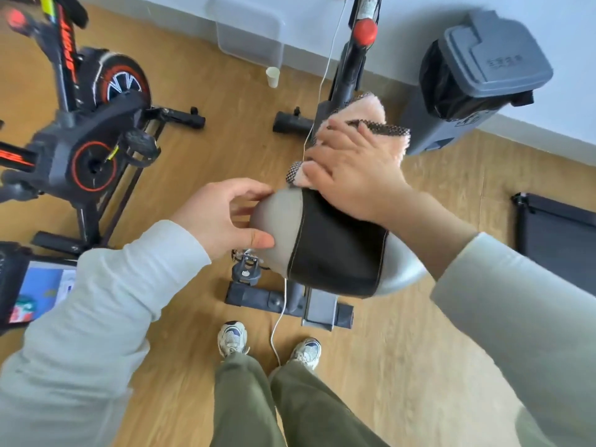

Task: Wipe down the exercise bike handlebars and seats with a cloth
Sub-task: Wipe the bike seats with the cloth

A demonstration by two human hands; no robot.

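Note:
A black and grey bike seat (335, 250) fills the middle of the head view. My left hand (222, 217) grips its grey left edge, thumb below and fingers on top. My right hand (351, 172) lies flat on a pink fluffy cloth (364, 111) with a dark checked edge, pressing it onto the front part of the seat. The cloth hides the seat's nose. The bike's frame post with a red knob (364, 30) rises beyond the cloth.
A second black and red exercise bike (93, 130) stands at the left. A grey lidded bin (477, 82) sits by the wall at the right, a paper cup (272, 77) on the floor, a white cable (279, 317) trailing past my shoes.

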